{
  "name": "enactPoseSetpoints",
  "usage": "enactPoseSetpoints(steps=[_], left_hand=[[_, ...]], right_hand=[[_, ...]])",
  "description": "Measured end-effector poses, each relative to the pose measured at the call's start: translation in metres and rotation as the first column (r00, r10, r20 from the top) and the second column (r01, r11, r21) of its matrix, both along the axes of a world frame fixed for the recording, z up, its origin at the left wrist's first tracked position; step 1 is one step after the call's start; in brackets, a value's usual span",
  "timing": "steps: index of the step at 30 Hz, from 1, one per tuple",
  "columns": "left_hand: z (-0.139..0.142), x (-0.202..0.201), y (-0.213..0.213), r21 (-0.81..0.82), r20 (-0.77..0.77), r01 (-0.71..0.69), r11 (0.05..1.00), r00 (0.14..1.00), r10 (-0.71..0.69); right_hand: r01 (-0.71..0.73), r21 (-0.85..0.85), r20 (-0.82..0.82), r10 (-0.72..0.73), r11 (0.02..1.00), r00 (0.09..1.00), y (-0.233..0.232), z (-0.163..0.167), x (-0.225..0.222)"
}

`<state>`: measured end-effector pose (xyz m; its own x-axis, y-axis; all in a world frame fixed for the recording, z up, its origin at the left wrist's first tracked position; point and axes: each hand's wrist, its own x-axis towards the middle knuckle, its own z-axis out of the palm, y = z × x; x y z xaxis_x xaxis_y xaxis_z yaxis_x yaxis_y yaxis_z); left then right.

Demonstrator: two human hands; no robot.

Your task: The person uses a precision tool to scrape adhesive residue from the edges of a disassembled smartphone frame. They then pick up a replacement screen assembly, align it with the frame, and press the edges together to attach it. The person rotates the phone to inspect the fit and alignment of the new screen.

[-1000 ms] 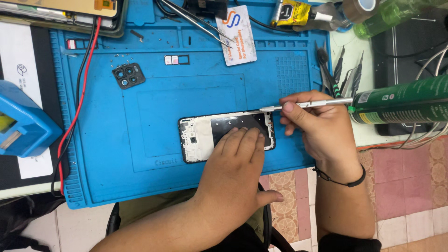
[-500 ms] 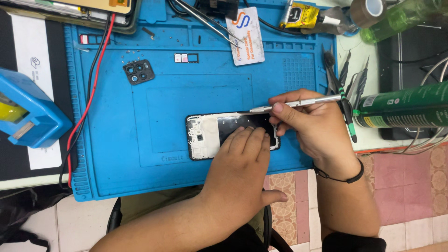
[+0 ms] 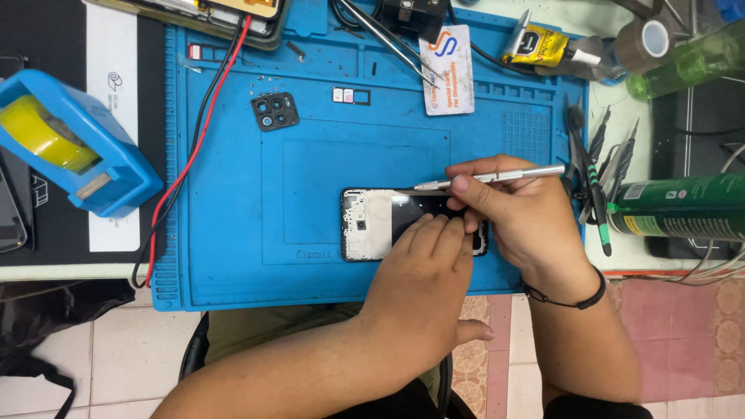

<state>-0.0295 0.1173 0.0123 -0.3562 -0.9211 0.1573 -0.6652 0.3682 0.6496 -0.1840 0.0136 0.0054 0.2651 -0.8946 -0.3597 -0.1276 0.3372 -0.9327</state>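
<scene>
An opened phone frame [image 3: 371, 225] lies flat on the blue repair mat [image 3: 233, 233], its white inner plate showing at the left end. My left hand [image 3: 423, 271] presses its fingers flat on the dark middle of the phone. My right hand [image 3: 520, 221] grips a thin silver tool [image 3: 497, 178] whose tip rests at the phone's upper edge. A black band circles my right wrist.
A black camera cover [image 3: 274, 111] lies on the mat's upper left. A blue tape dispenser [image 3: 74, 147] sits left of the mat, with red and black wires [image 3: 194, 147]. Tweezers [image 3: 388, 43], a card [image 3: 448, 70], screwdrivers [image 3: 597, 171] and a green can [image 3: 683, 206] stand at the back and right.
The silver tool has tilted lower and its tip has slid left along the phone's top edge. My left fingers stay pressed on the phone.
</scene>
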Motion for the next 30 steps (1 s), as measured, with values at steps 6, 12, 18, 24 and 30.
enactPoseSetpoints(steps=[6,12,18,24,30], left_hand=[[-0.002,-0.003,0.001,-0.001,0.005,0.009,1.000,1.000,-0.009],[-0.002,-0.003,0.002,0.002,0.025,0.014,1.000,1.000,-0.014],[-0.002,-0.004,0.003,0.007,0.061,0.025,1.000,0.998,-0.026],[-0.004,-0.004,0.004,-0.004,0.054,0.026,1.000,0.998,-0.026],[-0.005,-0.003,0.005,-0.020,0.043,0.022,1.000,0.999,-0.021]], right_hand=[[0.002,-0.014,-0.062,-0.002,1.000,0.998,0.003,0.001,0.007],[0.033,0.005,-0.133,-0.032,0.999,0.991,0.008,0.006,0.018],[-0.003,-0.062,-0.154,-0.006,0.998,0.988,0.010,0.010,0.025],[0.001,-0.110,-0.252,-0.028,0.994,0.967,0.016,0.015,0.030],[0.018,-0.152,-0.208,-0.050,0.988,0.977,0.021,0.014,0.031]])
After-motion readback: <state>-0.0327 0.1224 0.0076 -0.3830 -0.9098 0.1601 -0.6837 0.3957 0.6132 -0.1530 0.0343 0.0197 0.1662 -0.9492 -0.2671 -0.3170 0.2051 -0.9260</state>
